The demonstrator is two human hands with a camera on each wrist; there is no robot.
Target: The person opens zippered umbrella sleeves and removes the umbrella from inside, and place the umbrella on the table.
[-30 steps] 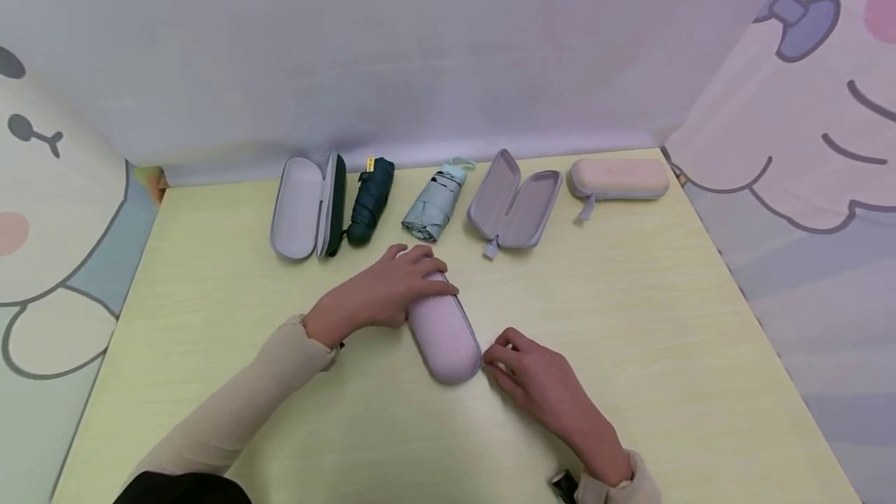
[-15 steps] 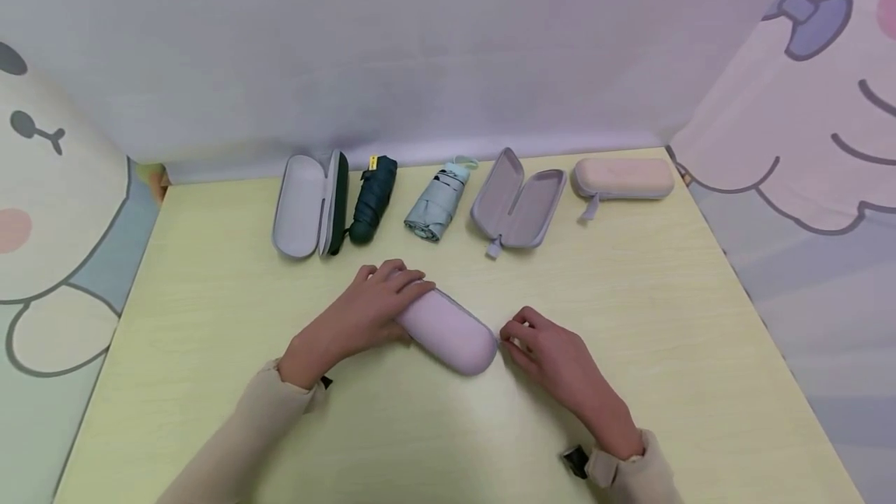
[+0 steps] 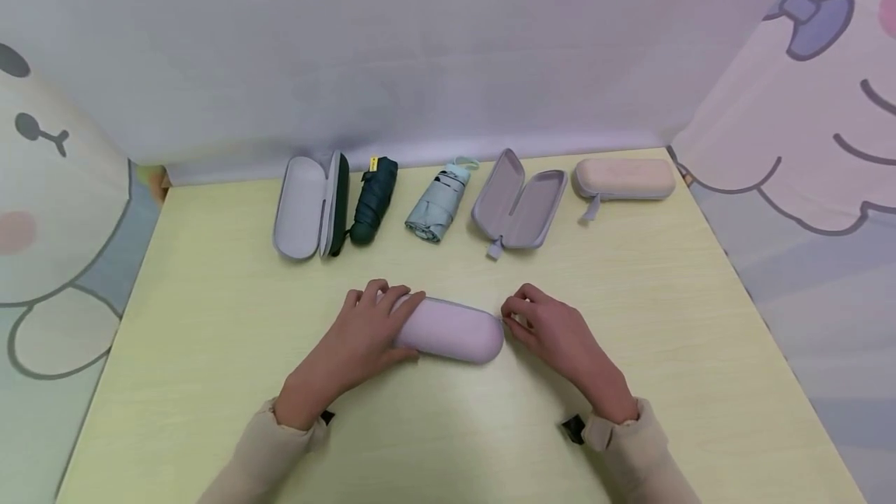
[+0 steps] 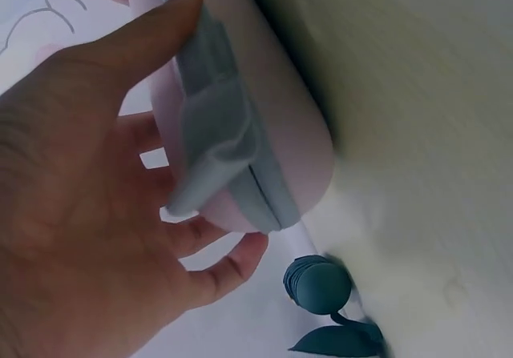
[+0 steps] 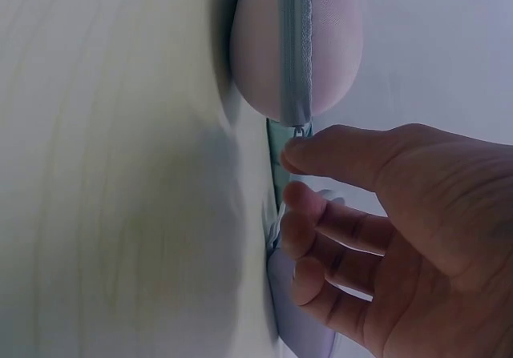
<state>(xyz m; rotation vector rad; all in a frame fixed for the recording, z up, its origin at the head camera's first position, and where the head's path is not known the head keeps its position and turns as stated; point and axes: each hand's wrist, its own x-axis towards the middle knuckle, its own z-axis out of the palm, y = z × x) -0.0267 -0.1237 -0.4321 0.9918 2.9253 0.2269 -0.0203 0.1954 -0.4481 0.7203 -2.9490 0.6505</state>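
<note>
A pale pink zippered glasses case [image 3: 455, 333] lies across the middle of the table, its lid closed. My left hand [image 3: 357, 337] grips its left end, fingers over the top and thumb along the near side. In the left wrist view that thumb presses the grey zipper band [image 4: 212, 70], where a fabric tab [image 4: 212, 166] hangs. At the opposite end, my right hand [image 3: 560, 333] pinches the small zipper pull [image 5: 299, 131] between thumb and forefinger. Most of the pull is hidden by the thumb. The other right fingers are loosely curled.
Along the table's back edge stand an open case with a dark green shell [image 3: 297, 208], a dark folded umbrella [image 3: 373, 201], a light blue folded umbrella [image 3: 439, 201], an open lilac case [image 3: 535, 208] and a closed peach case [image 3: 623, 179]. A pale curtain [image 3: 420, 45] hangs behind.
The pink case has turned from slanting steeply to lying nearly sideways. My left hand has come nearer and leftward with its end; my right hand has moved up and slightly right with the other.
</note>
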